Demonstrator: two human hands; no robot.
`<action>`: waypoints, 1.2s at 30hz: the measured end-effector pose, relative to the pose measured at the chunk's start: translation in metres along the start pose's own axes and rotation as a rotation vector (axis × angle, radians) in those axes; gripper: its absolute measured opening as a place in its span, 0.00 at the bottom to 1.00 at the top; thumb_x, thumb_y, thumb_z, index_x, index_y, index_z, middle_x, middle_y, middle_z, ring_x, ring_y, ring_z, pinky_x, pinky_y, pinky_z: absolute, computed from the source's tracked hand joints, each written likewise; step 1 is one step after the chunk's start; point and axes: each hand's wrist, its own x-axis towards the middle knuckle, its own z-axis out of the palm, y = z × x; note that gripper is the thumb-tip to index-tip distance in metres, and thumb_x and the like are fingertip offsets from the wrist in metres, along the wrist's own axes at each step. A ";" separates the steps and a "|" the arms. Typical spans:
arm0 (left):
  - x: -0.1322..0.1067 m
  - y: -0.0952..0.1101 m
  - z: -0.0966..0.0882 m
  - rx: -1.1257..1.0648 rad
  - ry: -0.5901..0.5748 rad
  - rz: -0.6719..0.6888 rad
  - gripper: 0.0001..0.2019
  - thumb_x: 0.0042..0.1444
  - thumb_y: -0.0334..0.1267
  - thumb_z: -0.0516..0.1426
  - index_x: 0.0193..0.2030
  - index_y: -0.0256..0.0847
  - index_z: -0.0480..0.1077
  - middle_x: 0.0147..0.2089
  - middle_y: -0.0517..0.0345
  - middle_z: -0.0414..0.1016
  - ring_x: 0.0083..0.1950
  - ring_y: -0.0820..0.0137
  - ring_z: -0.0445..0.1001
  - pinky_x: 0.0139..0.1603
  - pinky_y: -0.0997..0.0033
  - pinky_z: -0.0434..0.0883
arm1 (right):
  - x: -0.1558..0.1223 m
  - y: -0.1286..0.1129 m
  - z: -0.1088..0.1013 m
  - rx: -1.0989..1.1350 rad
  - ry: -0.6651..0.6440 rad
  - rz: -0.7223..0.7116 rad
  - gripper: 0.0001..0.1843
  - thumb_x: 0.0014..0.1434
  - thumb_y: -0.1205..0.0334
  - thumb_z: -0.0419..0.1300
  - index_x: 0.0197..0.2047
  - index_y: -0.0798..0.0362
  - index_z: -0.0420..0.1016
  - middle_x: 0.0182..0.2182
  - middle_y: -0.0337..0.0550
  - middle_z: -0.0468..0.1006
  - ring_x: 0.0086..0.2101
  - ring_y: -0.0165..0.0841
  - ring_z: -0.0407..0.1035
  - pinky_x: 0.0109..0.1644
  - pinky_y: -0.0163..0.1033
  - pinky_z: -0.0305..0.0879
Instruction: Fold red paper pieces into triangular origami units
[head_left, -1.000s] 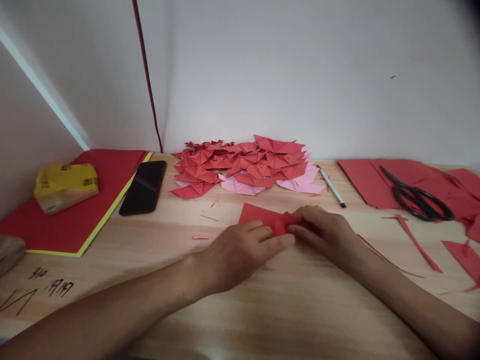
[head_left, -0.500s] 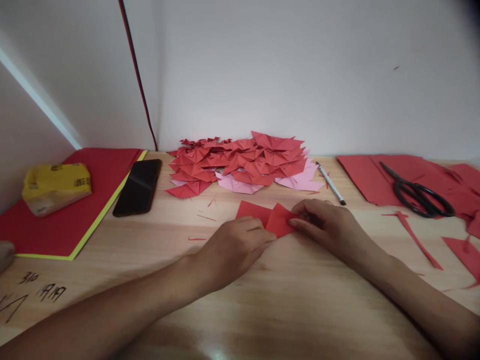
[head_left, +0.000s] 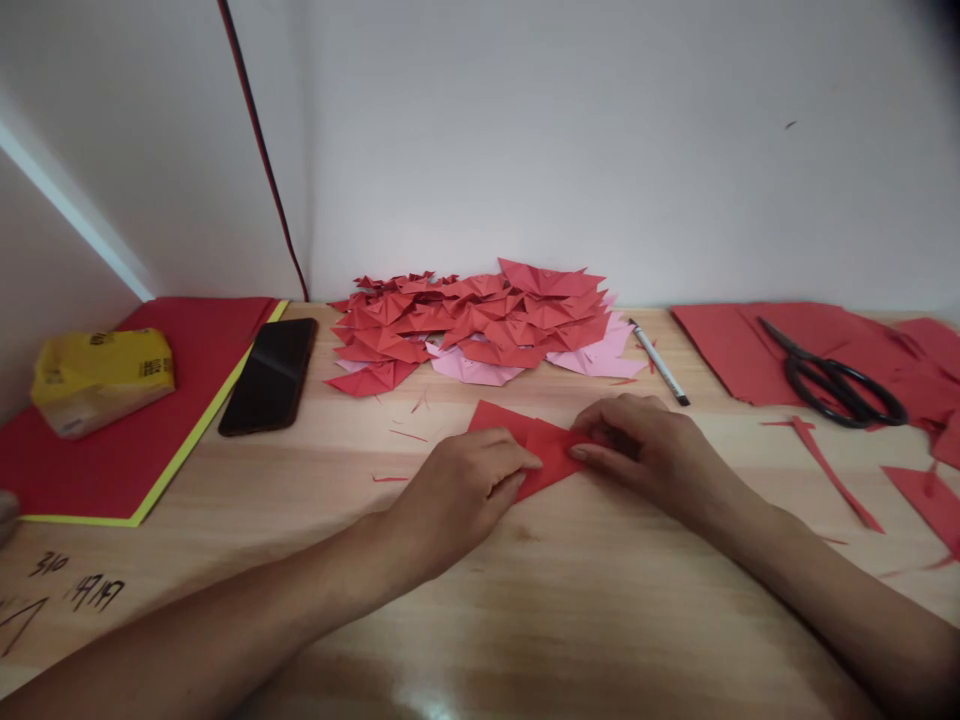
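A folded piece of red paper (head_left: 538, 447) lies on the wooden table (head_left: 585, 600) in front of me. My left hand (head_left: 461, 490) is curled, its fingertips pinching the paper's near left edge. My right hand (head_left: 649, 450) presses the paper's right side with bent fingers and covers part of it. Behind the paper, against the wall, sits a heap of folded red and pink paper shapes (head_left: 480, 325).
A black phone (head_left: 270, 375) and a yellow tissue pack (head_left: 101, 380) on a red sheet pad (head_left: 127, 450) are at the left. A pen (head_left: 660, 363) lies right of the heap. Black scissors (head_left: 832, 375) rest on red sheets (head_left: 735, 345); red scraps (head_left: 832, 475) lie at right.
My left hand's fingers have drawn back from the middle of the paper to its left edge, uncovering more of the red fold. The right hand stays on the right side.
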 end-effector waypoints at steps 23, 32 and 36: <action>-0.006 0.003 0.001 0.305 -0.127 -0.041 0.12 0.60 0.25 0.49 0.43 0.38 0.71 0.33 0.57 0.70 0.36 0.67 0.68 0.36 0.67 0.66 | -0.007 -0.002 0.000 -0.100 -0.036 0.008 0.09 0.64 0.61 0.53 0.32 0.51 0.68 0.29 0.41 0.74 0.32 0.35 0.66 0.37 0.41 0.58; -0.005 0.002 0.001 0.324 -0.065 0.023 0.14 0.61 0.26 0.49 0.47 0.39 0.72 0.31 0.58 0.68 0.32 0.69 0.65 0.32 0.70 0.65 | -0.004 0.004 -0.012 0.014 -0.031 0.082 0.13 0.65 0.62 0.48 0.33 0.51 0.70 0.31 0.41 0.76 0.32 0.33 0.69 0.37 0.39 0.62; -0.004 0.001 0.000 0.322 -0.080 0.033 0.14 0.61 0.26 0.50 0.48 0.39 0.72 0.31 0.58 0.68 0.32 0.70 0.65 0.31 0.70 0.65 | -0.005 0.003 -0.020 0.102 -0.061 0.189 0.12 0.65 0.61 0.49 0.33 0.49 0.72 0.30 0.39 0.77 0.30 0.31 0.70 0.34 0.37 0.63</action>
